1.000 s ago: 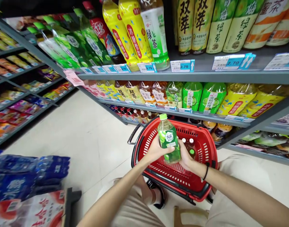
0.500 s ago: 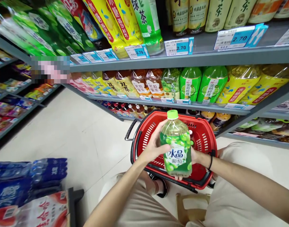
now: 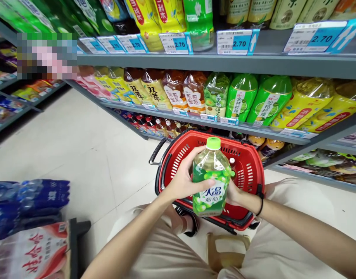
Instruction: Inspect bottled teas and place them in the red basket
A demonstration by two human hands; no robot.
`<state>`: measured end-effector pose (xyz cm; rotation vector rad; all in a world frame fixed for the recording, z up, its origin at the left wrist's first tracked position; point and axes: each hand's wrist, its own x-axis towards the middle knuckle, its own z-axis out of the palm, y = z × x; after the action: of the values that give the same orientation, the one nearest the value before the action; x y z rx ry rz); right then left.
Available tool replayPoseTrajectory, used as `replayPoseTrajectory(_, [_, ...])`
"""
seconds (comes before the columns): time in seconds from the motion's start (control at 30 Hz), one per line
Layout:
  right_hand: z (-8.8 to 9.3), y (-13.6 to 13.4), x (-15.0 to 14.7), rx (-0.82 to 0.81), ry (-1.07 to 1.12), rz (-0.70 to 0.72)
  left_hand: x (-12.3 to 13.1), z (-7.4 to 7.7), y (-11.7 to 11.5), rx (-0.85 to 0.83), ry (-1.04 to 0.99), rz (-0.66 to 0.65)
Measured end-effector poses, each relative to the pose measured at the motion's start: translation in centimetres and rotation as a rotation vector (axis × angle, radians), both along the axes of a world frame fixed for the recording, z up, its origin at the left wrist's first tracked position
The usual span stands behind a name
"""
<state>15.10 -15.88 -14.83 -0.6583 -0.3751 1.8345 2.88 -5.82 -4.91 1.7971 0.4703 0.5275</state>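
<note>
A large grape drink bottle with a light green cap and a green label is held upright above the red shopping basket, its label towards me. My left hand wraps the bottle's left side, thumb lying across the front of the label. At the lower right side, my right hand is against the bottle, its fingers hidden behind it. A black band circles my right wrist. Inside the basket, a small white-capped bottle shows partly behind the held one.
Shelves of bottled drinks with price tags run ahead of me. Shrink-wrapped bottle packs sit at the lower left. A tan stool stands between my legs. My knees flank the basket.
The bottle has turned a little, its label text shifting left, and both hands moved slightly left with it. Fingertips seen under its base are now out of sight. The view has shifted.
</note>
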Motion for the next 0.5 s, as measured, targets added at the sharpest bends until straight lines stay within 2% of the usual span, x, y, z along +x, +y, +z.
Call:
replayPoseTrajectory(0.13, [0.7, 1.5, 0.0, -0.146, 0.034, -0.322, 0.6, 0.2, 1.2, 0.165, 0.032, 0.309])
replayPoseTrajectory(0.2, [0.4, 2.0, 0.1, -0.189, 0.013, -0.407, 0.7, -0.4, 1.7, 0.189, 0.107, 0.391])
replayPoseTrajectory(0.33, [-1.2, 1.9, 0.1, -0.298, -0.003, -0.435, 0.4, -1.4, 1.8, 0.149, 0.174, 0.278])
replayPoseTrajectory(0.43, [-2.3, 1.2, 0.4, -0.316, 0.005, -0.429, -0.1, -0.9, 1.6, 0.147, 0.152, 0.170])
replayPoseTrajectory(0.5, [-2.4, 0.7, 0.9, -0.293, 0.031, -0.369, -0.5, -0.2, 1.5, 0.192, 0.143, 0.102])
